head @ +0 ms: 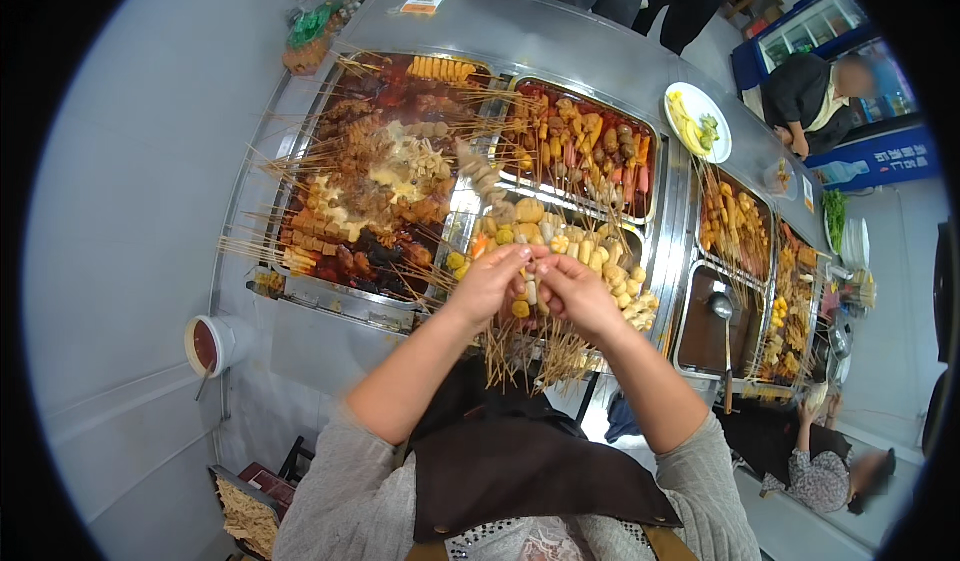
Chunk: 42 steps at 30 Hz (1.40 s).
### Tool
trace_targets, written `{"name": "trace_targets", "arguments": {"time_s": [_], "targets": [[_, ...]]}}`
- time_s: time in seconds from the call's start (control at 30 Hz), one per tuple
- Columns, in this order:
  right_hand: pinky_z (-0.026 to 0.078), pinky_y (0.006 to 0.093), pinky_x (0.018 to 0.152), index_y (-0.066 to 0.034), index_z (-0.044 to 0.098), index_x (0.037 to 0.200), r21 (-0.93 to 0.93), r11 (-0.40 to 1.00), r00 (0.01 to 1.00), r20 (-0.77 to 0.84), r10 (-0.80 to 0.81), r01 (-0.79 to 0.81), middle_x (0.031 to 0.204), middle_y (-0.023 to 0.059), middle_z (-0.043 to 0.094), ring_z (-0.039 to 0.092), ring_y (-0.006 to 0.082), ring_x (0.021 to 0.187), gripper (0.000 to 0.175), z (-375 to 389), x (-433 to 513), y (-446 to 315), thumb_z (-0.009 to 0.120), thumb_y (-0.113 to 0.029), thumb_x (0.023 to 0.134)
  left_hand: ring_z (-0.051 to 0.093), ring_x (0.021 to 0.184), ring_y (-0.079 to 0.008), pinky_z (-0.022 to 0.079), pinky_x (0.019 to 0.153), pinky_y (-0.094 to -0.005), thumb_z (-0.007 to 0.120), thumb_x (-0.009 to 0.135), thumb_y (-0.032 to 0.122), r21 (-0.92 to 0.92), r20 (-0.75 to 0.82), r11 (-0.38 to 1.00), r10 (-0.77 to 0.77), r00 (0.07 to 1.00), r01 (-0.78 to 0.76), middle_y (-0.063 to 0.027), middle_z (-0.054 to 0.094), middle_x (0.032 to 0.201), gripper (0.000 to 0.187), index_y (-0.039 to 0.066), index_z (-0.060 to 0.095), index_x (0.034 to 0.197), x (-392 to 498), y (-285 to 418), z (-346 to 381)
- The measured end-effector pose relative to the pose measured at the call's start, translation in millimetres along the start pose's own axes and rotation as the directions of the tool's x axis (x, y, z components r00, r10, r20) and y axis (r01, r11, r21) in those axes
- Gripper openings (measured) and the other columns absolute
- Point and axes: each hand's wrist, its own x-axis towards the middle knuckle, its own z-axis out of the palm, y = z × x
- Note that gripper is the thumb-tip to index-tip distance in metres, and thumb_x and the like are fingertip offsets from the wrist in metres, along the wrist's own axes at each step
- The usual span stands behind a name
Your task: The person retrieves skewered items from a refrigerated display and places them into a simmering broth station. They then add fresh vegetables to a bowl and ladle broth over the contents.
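My left hand (487, 283) and my right hand (577, 291) meet above a tray of pale skewered food, fingertips pinched together. Between them they hold a skewer of greyish-beige folded pieces (481, 178), tilted away from me and slightly blurred. My fingers hide its lower stick end. Beneath is a metal tray with skewered balls, rolls and yellow corn-like pieces (592, 250). A bundle of bamboo stick ends (536, 355) points towards me below my hands. Beyond the skewer, a second tray (651, 186) holds skewers of sausages and balls in red-brown broth.
Left lies a large steaming pan of skewers in dark red broth (375, 250). A ladle (721, 307) rests in a brown-liquid tray (686, 362) at right. A white plate (721, 148) sits on the counter. A white bucket (236, 343) stands left. Several people are around the counter.
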Motion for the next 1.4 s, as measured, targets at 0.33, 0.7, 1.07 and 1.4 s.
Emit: {"name": "trace_targets", "arguments": {"time_s": [0.33,0.7,1.07,1.4], "targets": [[0.039,0.0249,0.053,-0.007,0.058,0.09,-0.216,0.975,0.997,0.05,0.065,-0.053,0.067,-0.0013,0.051,0.046,0.0088,0.058,0.032,1.8,-22.4,17.4,0.046,-0.032,0.105,0.056,0.075,-0.0071,0.047,0.071,-0.0227,0.05,0.105,0.023,-0.346,-0.224,0.934,0.012,0.975,-0.091,-0.0021,0.062,0.089,0.024,0.002,0.062,0.11,6.4,3.6,-13.8],[0.032,0.0224,0.052,-0.0065,0.064,0.096,-0.006,0.999,0.994,-0.096,-0.049,0.049,0.073,-0.0025,0.053,0.042,0.0069,0.058,0.019,-9.8,22.7,-28.4,0.049,-0.017,0.1,0.058,0.086,-0.0122,0.05,0.081,-0.0251,0.046,0.105,0.021,-0.218,-0.169,0.969,0.081,0.982,-0.117,-0.006,0.063,0.1,0.027,0.0,0.06,0.115,34.4,50.0,-60.6],[0.033,0.0214,0.05,-0.0082,0.06,0.093,-0.469,0.874,0.975,-0.102,-0.199,0.129,0.068,-0.0051,0.045,0.038,0.0069,0.055,0.031,9.4,106.6,-59.3,0.045,-0.032,0.106,0.059,0.11,-0.0194,0.042,0.101,-0.0332,0.047,0.106,0.033,0.118,-0.083,0.973,0.206,0.975,-0.196,-0.0086,0.066,0.116,0.035,0.007,0.066,0.12,100.6,52.6,-46.4],[0.049,0.036,0.076,-0.0023,0.067,0.096,-0.864,0.425,0.925,0.11,-0.364,0.271,0.082,0.0117,0.065,0.061,0.0229,0.078,0.034,-26.6,185.7,-119.7,0.05,-0.032,0.102,0.049,0.128,-0.0342,0.041,0.107,-0.044,0.062,0.095,0.024,0.99,-0.038,0.138,0.344,0.938,-0.01,-0.0166,0.055,0.133,0.047,0.002,0.051,0.135,196.3,40.5,-109.7]]}}
